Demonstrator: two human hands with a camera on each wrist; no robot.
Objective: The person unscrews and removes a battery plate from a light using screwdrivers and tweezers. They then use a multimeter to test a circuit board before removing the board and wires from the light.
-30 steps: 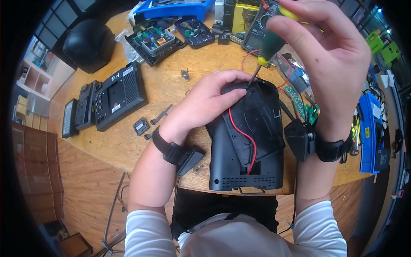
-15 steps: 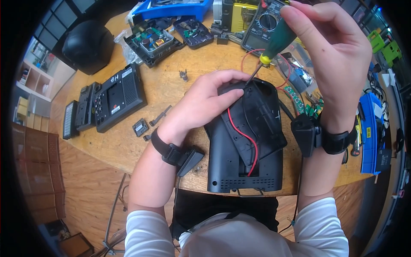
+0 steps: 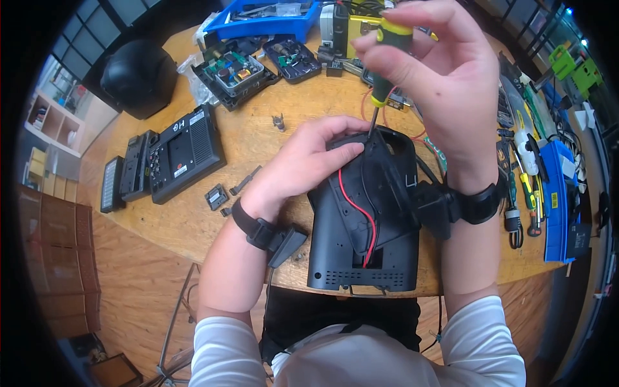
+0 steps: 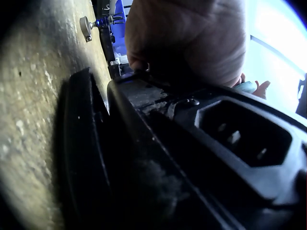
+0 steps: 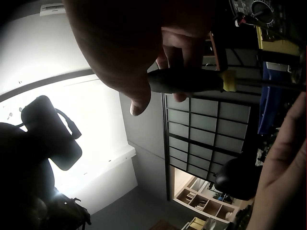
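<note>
Right hand [image 3: 451,84]: you grasp the screwdriver [image 3: 382,89] by its green-and-yellow handle, fingertips and thumb round it; shaft points down, slightly tilted, to the far end of the black panel [image 3: 390,200]. Exact contact of the tip: cannot tell. Left hand [image 3: 306,155]: you grip the panel at its far left corner, thumb on top beside the shaft, fingers bent over the far side.

Panel lies askew on the black housing [image 3: 332,255], at the near edge of the wooden surface [image 3: 248,145]. A red wire [image 3: 353,203] runs along the panel to an opening in the housing's near part. Left wrist view: a three-pin socket [image 4: 235,136] close by.

Left of your left hand: small black square part [image 3: 216,197], then a black device marked "HG" [image 3: 187,151]. Beyond the hand: small metal part [image 3: 278,122]. Farther: opened case with circuit board [image 3: 238,74], a smaller opened case [image 3: 291,59] to its right, blue tray [image 3: 258,27] behind. Right side: hand tools [image 3: 529,187], then a blue bin [image 3: 556,200].
</note>
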